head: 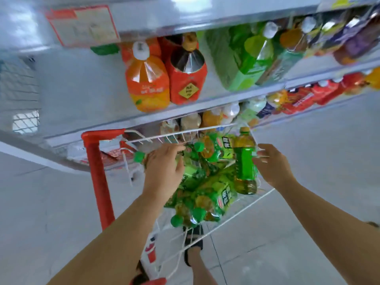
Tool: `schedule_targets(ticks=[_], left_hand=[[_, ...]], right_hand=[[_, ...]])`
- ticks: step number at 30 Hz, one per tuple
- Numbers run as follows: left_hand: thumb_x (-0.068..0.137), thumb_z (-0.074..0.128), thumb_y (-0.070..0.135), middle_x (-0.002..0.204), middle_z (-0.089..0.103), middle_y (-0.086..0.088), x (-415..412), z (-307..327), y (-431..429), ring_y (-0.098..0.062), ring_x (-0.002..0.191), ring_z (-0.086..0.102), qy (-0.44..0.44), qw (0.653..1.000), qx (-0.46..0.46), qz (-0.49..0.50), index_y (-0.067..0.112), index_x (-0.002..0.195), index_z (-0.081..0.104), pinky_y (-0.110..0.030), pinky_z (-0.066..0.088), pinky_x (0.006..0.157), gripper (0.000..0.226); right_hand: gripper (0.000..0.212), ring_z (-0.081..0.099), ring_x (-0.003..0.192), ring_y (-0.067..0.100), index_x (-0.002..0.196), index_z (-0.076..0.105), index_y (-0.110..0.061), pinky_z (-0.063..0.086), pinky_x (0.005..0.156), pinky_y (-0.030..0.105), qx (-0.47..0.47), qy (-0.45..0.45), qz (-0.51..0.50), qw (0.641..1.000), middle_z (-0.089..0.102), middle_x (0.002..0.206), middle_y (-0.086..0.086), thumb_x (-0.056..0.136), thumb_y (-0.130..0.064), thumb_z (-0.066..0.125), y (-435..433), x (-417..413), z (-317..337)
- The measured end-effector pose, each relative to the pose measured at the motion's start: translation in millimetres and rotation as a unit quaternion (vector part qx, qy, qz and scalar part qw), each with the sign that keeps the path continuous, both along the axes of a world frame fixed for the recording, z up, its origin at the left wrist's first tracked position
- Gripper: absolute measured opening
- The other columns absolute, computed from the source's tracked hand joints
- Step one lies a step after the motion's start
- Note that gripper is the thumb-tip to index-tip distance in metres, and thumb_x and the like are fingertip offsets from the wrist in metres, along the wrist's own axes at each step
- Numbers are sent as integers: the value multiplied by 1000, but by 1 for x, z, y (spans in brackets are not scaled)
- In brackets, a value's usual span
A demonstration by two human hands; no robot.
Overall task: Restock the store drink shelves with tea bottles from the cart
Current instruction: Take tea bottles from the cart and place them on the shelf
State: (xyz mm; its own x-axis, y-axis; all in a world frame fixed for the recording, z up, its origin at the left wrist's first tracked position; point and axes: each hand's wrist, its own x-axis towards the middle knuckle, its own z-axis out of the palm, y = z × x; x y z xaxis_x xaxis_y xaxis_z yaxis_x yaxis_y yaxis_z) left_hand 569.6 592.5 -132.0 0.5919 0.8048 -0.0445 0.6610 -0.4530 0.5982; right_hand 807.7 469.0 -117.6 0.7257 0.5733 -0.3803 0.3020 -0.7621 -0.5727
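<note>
P. is leaning over the cart point(176, 134), parked just beside the shelves point(82, 95). The tea bottles point(216, 194) are lying piled in the wire basket, green labels and caps pointing every way.

L: the left hand point(164, 165) is curling over a green-capped bottle point(138, 157) at the pile's near-left edge, gripping its body w/ the cap sticking out past the thumb.

R: the right hand point(271, 163) is reaching to an upright bottle point(244, 159), yellow cap on top. The fingers are touching its far side, but motion blur is hiding whether they are wrapping it, so can't tell.

Handling, judged: full PET bottles, prob. moderately heavy, stiff enough to squeeze firmly, and the shrink labels are likely slick. Best hold is around the mid-body or just under the shoulder, not the cap. The loose pile is likely to shift as bottles are coming out.
</note>
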Motion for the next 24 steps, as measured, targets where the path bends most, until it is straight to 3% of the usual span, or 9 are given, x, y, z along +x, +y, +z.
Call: schedule_targets(ticks=[1, 3, 7, 9, 11, 15, 20, 24], left_hand=[[83, 65, 12, 118, 62, -6, -1, -10, -1, -27, 110, 57, 33, 999, -1, -8, 16, 117, 61, -44, 42, 99, 34], [83, 66, 16, 123, 60, -4, -4, -25, -3, -26, 119, 52, 99, 995, 4, -31, 18, 118, 61, -46, 34, 108, 35], [82, 68, 19, 137, 51, -2, -6, -36, -4, -26, 136, 33, 179, 980, 33, -85, 22, 123, 60, -50, 15, 116, 41], [79, 71, 17, 136, 52, -4, -5, -38, -5, -28, 136, 34, 191, 976, 47, -93, 21, 122, 61, -53, 17, 114, 44], [75, 74, 14, 132, 55, -6, -6, -41, -5, -31, 133, 38, 203, 972, 62, -101, 19, 120, 63, -56, 23, 111, 47], [67, 77, 10, 129, 56, -7, -8, -46, -7, -33, 130, 41, 227, 965, 78, -110, 19, 118, 63, -59, 30, 106, 54], [63, 80, 9, 128, 57, -8, -9, -50, -8, -35, 129, 44, 232, 962, 88, -114, 19, 118, 63, -62, 34, 103, 59], [72, 76, 15, 140, 47, -7, -9, -45, -3, -33, 138, 31, 256, 952, 70, -152, 22, 130, 54, -59, 24, 110, 62]], right_hand=[[44, 60, 106, 30, 129, 50, -6, 40, 70, 11, -30, 30, -18, 999, 61, 117, 16, 87, -6, 62, -4, 6, -8], [55, 55, 114, 31, 137, 40, -7, 43, 87, 26, -92, 71, -26, 993, 55, 129, 16, 88, -12, 62, -10, 14, -27], [69, 57, 109, 31, 144, 27, -7, 44, 83, 29, -156, 94, 2, 983, 52, 135, 16, 87, -19, 64, -15, 15, -56], [72, 62, 93, 31, 144, 25, -8, 52, 73, 35, -157, 93, 9, 983, 54, 131, 17, 86, -21, 66, -16, 11, -67], [75, 61, 90, 33, 142, 23, -7, 51, 68, 35, -149, 97, 2, 984, 54, 129, 20, 84, -20, 69, -14, 6, -75], [79, 62, 97, 41, 137, 27, -6, 52, 85, 52, -141, 101, -27, 985, 55, 123, 21, 78, -23, 76, -9, 2, -84], [75, 59, 97, 34, 131, 34, -2, 51, 86, 45, -160, 91, -20, 983, 56, 116, 18, 75, -26, 78, -6, 5, -84], [52, 59, 89, 28, 119, 50, -1, 50, 82, 35, -139, 221, -63, 963, 60, 99, 13, 78, -21, 75, -1, 7, -61]])
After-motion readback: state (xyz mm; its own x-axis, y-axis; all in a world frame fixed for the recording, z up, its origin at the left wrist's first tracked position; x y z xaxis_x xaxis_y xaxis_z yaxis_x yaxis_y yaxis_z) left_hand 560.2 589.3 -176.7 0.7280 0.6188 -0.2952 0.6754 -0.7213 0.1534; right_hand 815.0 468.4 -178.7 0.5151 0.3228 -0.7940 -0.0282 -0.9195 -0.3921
